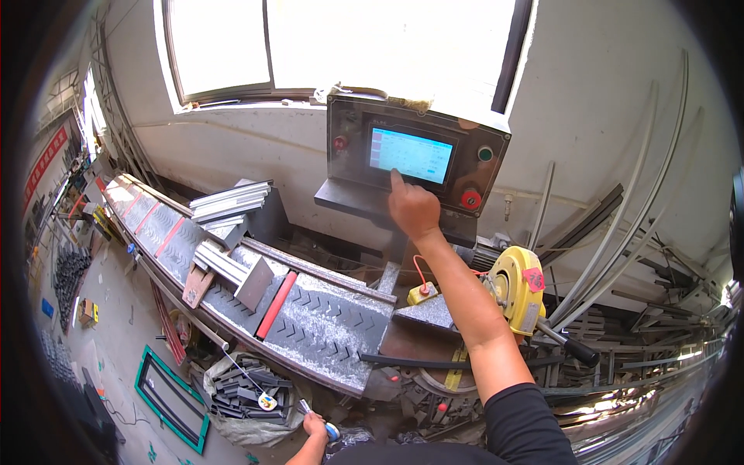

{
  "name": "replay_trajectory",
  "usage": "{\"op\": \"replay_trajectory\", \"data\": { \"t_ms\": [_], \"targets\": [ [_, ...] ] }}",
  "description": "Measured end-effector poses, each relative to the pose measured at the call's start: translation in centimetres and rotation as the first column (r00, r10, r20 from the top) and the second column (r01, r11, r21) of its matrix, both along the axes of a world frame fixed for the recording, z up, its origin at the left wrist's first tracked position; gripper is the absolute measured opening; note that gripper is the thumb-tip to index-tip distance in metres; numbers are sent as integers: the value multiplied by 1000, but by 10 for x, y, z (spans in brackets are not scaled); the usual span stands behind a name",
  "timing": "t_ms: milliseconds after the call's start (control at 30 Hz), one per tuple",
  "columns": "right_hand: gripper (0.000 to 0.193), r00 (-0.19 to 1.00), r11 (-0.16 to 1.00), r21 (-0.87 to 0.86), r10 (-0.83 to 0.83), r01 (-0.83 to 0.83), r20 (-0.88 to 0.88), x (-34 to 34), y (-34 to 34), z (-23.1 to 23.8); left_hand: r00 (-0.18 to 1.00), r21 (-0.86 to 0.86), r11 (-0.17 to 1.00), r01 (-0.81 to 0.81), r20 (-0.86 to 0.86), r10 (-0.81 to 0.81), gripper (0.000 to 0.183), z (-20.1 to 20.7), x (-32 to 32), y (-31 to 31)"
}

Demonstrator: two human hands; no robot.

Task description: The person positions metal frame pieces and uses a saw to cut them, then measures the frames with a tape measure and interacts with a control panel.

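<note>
My right hand (415,209) reaches up to a control panel (353,167). Its index finger is stretched out to the lower edge of the lit blue touchscreen (411,153), the other fingers are curled, and nothing is held. Low in the picture, my left hand (314,428) is closed around something small. A pale, flat end (304,406) sticks out above the fingers, and a blue and white round part (332,432) shows beside them; I cannot make out what it is. Near this hand, a tape measure (267,401) hangs below a long bench.
Metal profiles (230,200) are stacked at the long bench (329,325). A yellow-housed saw (521,283) with a black handle stands right, beside a dark bar (434,362). Below lies a sack of dark offcuts (252,391); a green frame (142,380) is on the floor. Long strips lean right.
</note>
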State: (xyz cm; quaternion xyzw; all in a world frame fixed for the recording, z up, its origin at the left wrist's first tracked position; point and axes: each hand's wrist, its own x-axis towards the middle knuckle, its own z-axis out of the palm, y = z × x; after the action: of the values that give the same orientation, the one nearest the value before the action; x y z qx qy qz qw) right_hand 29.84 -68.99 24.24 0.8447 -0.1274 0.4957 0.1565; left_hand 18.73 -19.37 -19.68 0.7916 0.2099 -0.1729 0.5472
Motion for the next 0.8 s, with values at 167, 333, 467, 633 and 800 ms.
{"op": "replay_trajectory", "data": {
  "t_ms": [167,333,467,633,800],
  "targets": [
    [33,998,994,-83,68,-67,3,-1,-5,-4,1000,15,1000,18,-2,-18,37,-3,2,-3],
    [36,999,997,-56,43,-44,-7,-1,-1,0,1000,76,997,21,-6,-20,37,-9,3,-2],
    [44,1000,1000,5,-1,1,-22,-1,1,3,1000,71,997,22,-14,-21,38,-16,5,2],
    [50,999,998,54,-31,31,-15,0,-1,1,998,145,987,66,-33,-62,37,-23,6,5],
    [52,991,988,82,-128,130,-28,0,3,3,998,146,987,61,-31,-57,37,-32,7,9]
  ]
}}
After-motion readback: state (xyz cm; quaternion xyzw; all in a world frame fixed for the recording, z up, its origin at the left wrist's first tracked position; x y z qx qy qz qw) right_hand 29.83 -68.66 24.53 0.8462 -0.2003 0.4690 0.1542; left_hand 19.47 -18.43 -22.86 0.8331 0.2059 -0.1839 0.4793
